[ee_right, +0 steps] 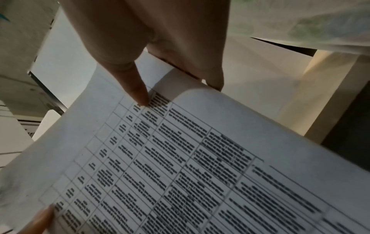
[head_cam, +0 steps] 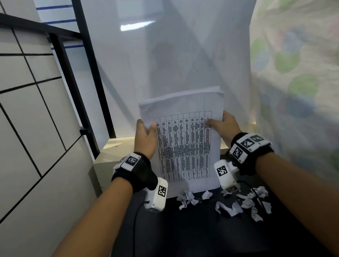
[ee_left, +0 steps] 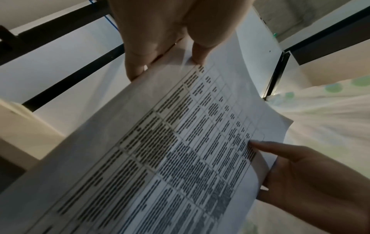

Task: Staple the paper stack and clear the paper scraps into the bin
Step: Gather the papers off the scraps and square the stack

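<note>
A paper stack (head_cam: 187,147) printed with a table stands upright on its lower edge on the black table (head_cam: 187,236). My left hand (head_cam: 145,136) grips its left edge, thumb on the front and fingers behind. My right hand (head_cam: 224,125) grips the right edge the same way. In the left wrist view the paper stack (ee_left: 180,150) fills the frame, with my left hand (ee_left: 166,52) above and my right hand (ee_left: 296,171) at the right. The right wrist view shows my right hand (ee_right: 160,69) pinching the paper stack (ee_right: 190,166). Several crumpled paper scraps (head_cam: 232,201) lie on the table just before the stack.
A cream box or ledge (head_cam: 112,154) sits behind the table on the left. A black metal frame (head_cam: 92,73) rises at the left, and a patterned curtain (head_cam: 305,70) hangs at the right. A black cable (head_cam: 134,233) runs across the table. No stapler or bin shows.
</note>
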Action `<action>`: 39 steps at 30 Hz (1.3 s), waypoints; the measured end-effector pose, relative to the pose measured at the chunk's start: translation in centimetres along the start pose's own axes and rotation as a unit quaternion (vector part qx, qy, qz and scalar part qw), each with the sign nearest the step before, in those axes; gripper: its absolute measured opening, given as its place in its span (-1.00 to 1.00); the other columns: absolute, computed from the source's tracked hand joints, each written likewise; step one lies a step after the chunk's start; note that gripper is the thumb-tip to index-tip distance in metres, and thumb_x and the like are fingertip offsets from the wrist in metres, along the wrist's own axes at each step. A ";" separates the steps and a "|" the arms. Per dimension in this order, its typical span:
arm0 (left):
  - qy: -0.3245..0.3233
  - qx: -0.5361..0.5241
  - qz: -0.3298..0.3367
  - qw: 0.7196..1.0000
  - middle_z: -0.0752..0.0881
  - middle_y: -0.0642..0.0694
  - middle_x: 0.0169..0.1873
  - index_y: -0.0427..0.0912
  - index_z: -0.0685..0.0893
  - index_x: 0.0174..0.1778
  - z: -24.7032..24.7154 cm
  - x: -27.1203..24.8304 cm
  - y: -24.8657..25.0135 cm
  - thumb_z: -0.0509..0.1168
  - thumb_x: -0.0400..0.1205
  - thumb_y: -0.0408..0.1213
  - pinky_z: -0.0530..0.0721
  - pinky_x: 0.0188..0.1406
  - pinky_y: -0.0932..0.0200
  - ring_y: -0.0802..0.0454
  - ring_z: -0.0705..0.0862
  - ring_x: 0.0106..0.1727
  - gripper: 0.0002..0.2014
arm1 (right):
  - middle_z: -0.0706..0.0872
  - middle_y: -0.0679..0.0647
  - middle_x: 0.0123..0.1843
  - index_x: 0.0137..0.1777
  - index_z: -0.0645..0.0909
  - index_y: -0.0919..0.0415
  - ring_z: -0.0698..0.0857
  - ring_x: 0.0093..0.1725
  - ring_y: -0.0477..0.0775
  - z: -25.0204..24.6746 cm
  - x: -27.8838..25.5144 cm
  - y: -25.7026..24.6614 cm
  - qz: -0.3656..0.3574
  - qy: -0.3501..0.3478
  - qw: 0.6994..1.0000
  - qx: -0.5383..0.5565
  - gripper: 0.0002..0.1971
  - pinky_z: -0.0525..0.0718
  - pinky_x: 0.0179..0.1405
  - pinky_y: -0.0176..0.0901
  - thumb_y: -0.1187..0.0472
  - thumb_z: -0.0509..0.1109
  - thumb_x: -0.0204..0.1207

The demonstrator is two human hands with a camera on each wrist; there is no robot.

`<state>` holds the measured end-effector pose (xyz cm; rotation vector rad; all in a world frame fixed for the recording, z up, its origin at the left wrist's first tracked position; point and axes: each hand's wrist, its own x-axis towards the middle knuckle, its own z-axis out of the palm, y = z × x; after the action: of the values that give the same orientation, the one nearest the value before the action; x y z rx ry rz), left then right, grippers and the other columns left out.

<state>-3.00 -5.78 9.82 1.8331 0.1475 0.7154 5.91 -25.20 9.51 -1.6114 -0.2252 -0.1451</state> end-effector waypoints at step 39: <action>0.004 -0.014 0.051 0.999 0.48 0.05 -0.28 -0.19 0.28 0.09 -0.1 0.1 -0.9 0.03 0.76 -0.32 0.46 -0.37 0.68 0.13 0.49 -0.23 -0.94 | 0.74 0.27 0.16 0.21 0.59 0.40 0.71 0.15 0.22 0.4 -1.7 1.8 0.020 -0.023 0.997 -0.072 -0.64 0.64 0.31 0.11 0.35 0.51 0.43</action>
<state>-2.80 -5.35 9.10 1.8215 0.0494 0.7929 4.65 -24.92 7.35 -1.7634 -0.2214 -0.0951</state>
